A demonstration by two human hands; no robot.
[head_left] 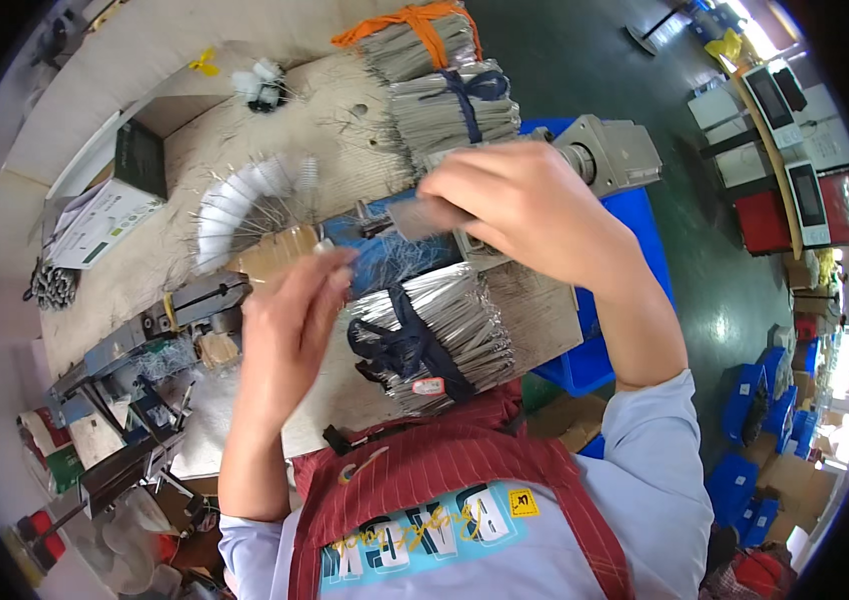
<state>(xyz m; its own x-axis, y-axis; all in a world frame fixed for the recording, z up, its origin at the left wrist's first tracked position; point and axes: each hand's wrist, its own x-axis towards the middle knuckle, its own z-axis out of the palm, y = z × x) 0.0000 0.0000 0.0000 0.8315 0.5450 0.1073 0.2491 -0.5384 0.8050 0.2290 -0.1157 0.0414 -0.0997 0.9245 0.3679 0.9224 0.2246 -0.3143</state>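
A: Why's that silvery bundle [475, 335] parked right up against the bench edge?
B: Prob so it's within easy reach. The dark tie [410, 325] prob keeps the loose strips together. Same idea w/ the bundle behind [435, 110], tied in dark cloth too.
A: And the white fanned pieces [230, 215]?
B: Off left on the bench, prob spread so they don't tangle.
A: Hands?
B: Both raised over the blue block [370, 250], wrists bent inward. Left hand [295, 300] has fingers bunched narrow, small pale piece [324, 244] right at the tips; can't tell if it's pinched. Right hand [510, 205] is higher, fingers curled, blurry grey piece [413, 217] at the tips. Grip's unclear there too tbh.
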